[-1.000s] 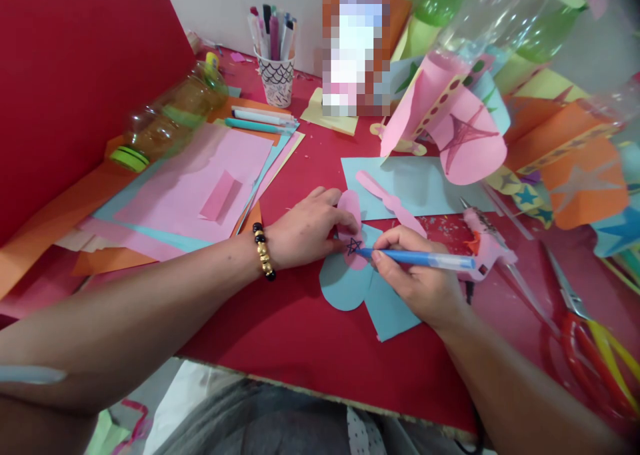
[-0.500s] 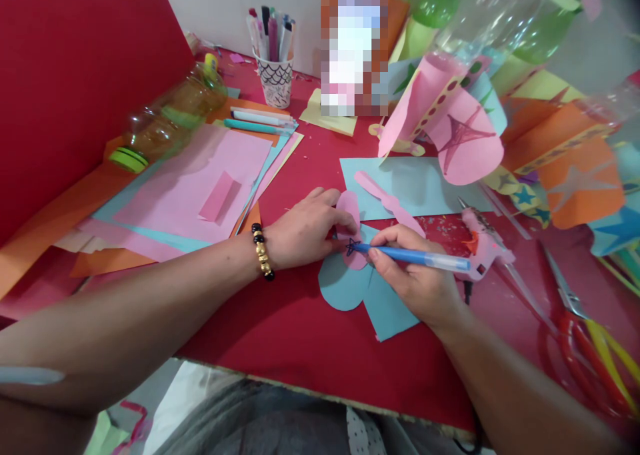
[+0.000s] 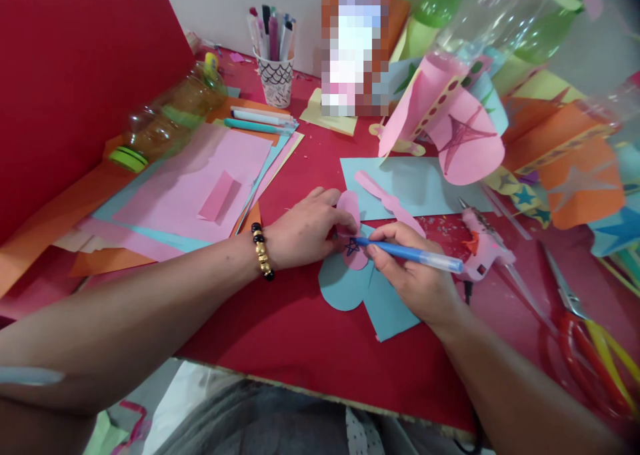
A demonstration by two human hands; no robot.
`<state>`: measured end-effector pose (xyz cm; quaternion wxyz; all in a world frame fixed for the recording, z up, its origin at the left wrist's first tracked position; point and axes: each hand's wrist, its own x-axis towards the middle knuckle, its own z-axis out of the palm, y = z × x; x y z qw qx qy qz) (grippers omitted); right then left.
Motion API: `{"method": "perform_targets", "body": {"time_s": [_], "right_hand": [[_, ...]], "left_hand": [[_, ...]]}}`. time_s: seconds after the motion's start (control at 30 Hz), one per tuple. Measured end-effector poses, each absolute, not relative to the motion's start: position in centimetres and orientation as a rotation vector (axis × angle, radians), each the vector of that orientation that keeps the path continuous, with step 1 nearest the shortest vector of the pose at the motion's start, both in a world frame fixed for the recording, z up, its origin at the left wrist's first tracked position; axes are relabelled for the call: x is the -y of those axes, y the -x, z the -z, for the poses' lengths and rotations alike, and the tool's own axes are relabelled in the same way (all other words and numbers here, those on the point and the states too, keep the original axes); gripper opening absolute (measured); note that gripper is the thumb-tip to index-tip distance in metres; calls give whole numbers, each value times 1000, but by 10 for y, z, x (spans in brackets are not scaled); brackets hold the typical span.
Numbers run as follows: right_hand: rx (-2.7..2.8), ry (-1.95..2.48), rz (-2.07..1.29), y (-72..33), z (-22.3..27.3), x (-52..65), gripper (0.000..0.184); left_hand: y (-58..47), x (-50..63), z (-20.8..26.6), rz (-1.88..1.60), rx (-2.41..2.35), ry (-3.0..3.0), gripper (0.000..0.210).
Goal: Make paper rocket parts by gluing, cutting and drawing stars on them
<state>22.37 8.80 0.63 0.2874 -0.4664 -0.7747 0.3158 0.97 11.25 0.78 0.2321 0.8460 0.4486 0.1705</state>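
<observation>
My right hand (image 3: 415,278) grips a blue pen (image 3: 420,257) whose tip rests on a small pink paper cut-out (image 3: 351,258). A dark star (image 3: 353,246) is drawn on that pink piece. My left hand (image 3: 305,228), with a bead bracelet at the wrist, presses its fingers on the upper part of the pink cut-out and holds it flat. The pink piece lies on a light blue paper shape (image 3: 345,287) on the red table (image 3: 300,335).
A pink glue gun (image 3: 480,241) lies right of my right hand, red-handled scissors (image 3: 580,328) farther right. A blue sheet (image 3: 425,188) with a pink strip lies behind. Stacked coloured paper (image 3: 190,188), a lying plastic bottle (image 3: 165,121) and a cup of markers (image 3: 275,75) stand left and back.
The pen tip has shifted slightly over the star as my right hand draws. My left hand has stayed in place.
</observation>
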Motion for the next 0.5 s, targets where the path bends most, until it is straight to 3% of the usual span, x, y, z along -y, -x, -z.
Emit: {"method": "perform_targets", "body": {"time_s": [0.5], "right_hand": [[2152,1194,-868,-219,-19,-85,5]], "left_hand": [[-9,-113,-9,-471,-1211,-2333,18]]}}
